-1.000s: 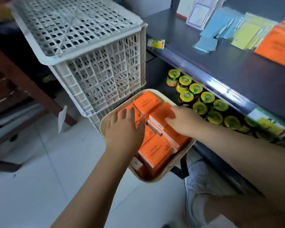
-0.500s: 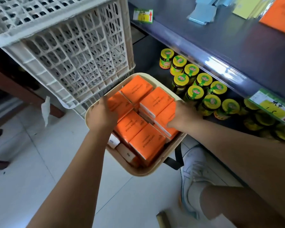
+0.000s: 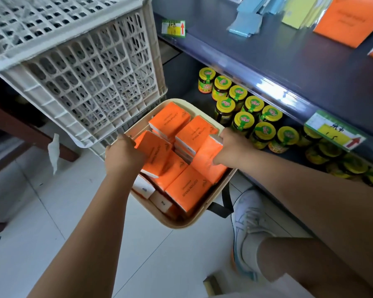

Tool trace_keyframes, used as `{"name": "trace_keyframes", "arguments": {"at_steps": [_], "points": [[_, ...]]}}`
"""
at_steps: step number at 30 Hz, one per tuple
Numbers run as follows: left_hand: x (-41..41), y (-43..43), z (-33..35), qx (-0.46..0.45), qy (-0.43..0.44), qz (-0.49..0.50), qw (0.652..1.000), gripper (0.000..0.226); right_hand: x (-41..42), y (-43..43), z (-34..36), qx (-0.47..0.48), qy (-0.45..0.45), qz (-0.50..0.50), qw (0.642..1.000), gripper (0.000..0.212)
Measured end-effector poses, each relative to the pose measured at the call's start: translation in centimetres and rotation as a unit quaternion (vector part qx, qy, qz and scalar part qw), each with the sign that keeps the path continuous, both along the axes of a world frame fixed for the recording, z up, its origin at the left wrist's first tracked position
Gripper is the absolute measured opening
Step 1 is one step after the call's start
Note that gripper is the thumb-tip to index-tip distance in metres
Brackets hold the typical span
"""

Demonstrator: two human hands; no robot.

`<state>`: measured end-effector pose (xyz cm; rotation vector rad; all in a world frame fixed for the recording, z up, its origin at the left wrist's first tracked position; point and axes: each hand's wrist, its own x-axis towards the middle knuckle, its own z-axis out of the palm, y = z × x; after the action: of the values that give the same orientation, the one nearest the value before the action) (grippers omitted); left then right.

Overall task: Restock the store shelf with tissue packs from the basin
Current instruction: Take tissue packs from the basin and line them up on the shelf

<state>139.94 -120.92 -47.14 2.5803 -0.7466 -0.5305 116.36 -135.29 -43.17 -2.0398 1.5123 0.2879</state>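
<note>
We grip left tissue pack (image 3: 157, 155) in basin (image 3: 177, 225) with left hand (image 3: 125, 155) | right hand (image 3: 233, 147) pinches right tissue pack (image 3: 207, 166) | risk: smooth wrap slips, pack drops outside basin

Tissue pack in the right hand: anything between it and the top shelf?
Nothing visible blocks it. The right hand grips the tissue pack in the basin; the shelf lies up-right with bare surface. It only has to clear the shelf's front edge above the jars.

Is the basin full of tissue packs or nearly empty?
Mostly full: orange tissue packs cover nearly the whole basin, several lying on top of others.
</note>
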Motion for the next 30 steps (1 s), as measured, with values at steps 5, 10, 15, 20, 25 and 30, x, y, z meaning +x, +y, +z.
{"name": "trace_keyframes", "arguments": {"at_steps": [5, 10, 15, 20, 25, 30], "points": [[-0.3, 0.2, 0.6, 0.061, 0.011, -0.048, 0.997, 0.028, -0.6, 0.8, 0.4, 0.069, -0.136, -0.047, 0.987, 0.074], [-1.8, 0.2, 0.9, 0.037, 0.104, -0.043, 0.993, 0.024, -1.1, 2.5, -0.6, 0.095, -0.164, -0.091, 0.978, 0.053], [-3.3, -0.5, 0.6, -0.046, 0.189, 0.04, 0.98, 0.04, -1.2, 4.0, -1.7, 0.143, -0.207, -0.076, 0.965, 0.047], [-3.5, -2.2, 0.6, -0.008, 0.219, 0.023, 0.976, 0.043, -1.7, 4.2, -2.1, 0.146, -0.208, -0.151, 0.955, 0.066], [-3.8, -2.8, 1.3, -0.02, 0.261, 0.024, 0.965, 0.041, -2.9, 3.6, -2.1, 0.153, -0.267, -0.223, 0.925, 0.032], [-3.6, -1.3, 2.5, -0.102, 0.311, 0.033, 0.944, 0.056, -2.6, 3.1, -1.0, 0.131, -0.348, -0.244, 0.895, 0.02]]}}
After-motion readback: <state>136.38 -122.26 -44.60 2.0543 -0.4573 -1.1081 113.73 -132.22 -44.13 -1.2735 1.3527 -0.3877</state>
